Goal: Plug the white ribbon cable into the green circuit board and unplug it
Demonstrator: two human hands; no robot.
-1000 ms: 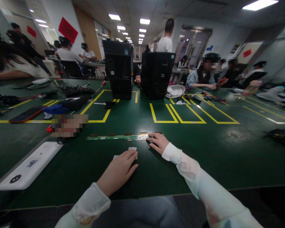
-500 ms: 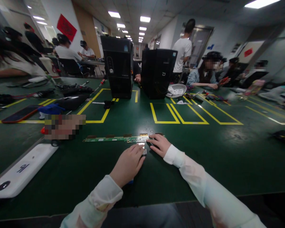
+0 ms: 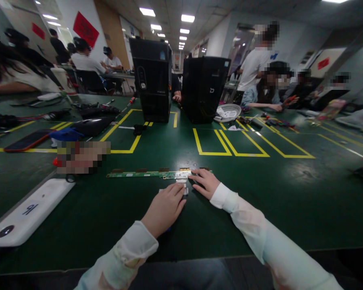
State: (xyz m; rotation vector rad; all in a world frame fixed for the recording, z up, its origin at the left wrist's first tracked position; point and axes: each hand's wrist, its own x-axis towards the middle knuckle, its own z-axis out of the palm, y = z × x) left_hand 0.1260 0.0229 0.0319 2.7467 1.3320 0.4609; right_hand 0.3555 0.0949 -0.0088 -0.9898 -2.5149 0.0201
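Observation:
A long, narrow green circuit board (image 3: 148, 174) lies across the green table (image 3: 245, 225). My right hand (image 3: 206, 183) rests on the board's right part, with its fingers spread. Just below the board, my left hand (image 3: 166, 207) is over a small pale piece (image 3: 185, 190), its fingers close together and bent down onto it. The hand covers most of that piece, and a bit of blue shows under the palm.
Two black computer towers (image 3: 153, 80) stand at the back. A white basket (image 3: 228, 112) is right of them. To the left lie a white case (image 3: 30, 211), a phone (image 3: 28, 140) and dark cables. Several people sit or stand around.
The view has shifted slightly. Both hands keep nearly the same place at the board. The standing person in white at the back has moved right.

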